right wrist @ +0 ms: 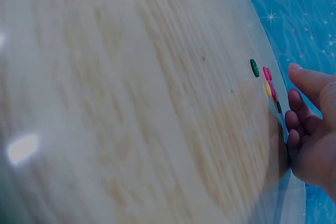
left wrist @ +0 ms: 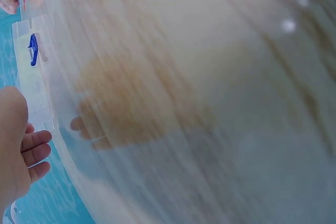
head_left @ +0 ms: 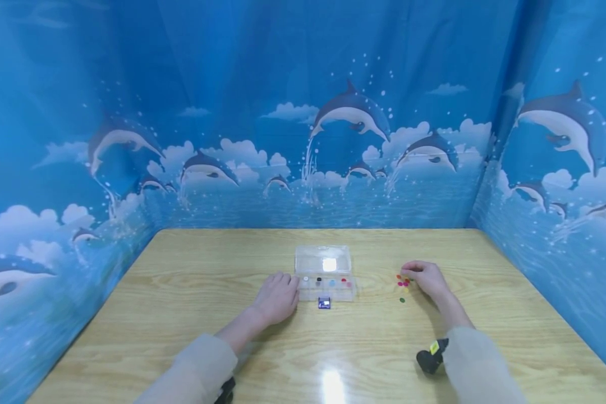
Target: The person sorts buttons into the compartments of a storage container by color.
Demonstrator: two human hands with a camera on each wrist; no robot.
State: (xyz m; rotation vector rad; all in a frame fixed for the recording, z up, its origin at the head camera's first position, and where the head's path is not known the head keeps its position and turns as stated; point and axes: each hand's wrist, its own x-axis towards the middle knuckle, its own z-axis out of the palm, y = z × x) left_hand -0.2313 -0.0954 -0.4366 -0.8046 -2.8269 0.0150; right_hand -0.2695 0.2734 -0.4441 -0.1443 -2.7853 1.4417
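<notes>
The right hand (head_left: 426, 278) was in at the colourful buttons (head_left: 400, 284), the left hand (head_left: 275, 297) at the clear box (head_left: 310, 294)!
And there sat the box, open mid-worktop (head_left: 222, 252), lid (head_left: 310, 258) laid back, blue clip (head_left: 324, 303) in front, small pieces (head_left: 319, 279) in its compartments. The left fingers lay relaxed against its left edge. Out right, the other fingers were right at the pile, though whether they pinched anything you couldn't tell. 1 green button (head_left: 402, 300) lay apart, nearer the person.
</notes>
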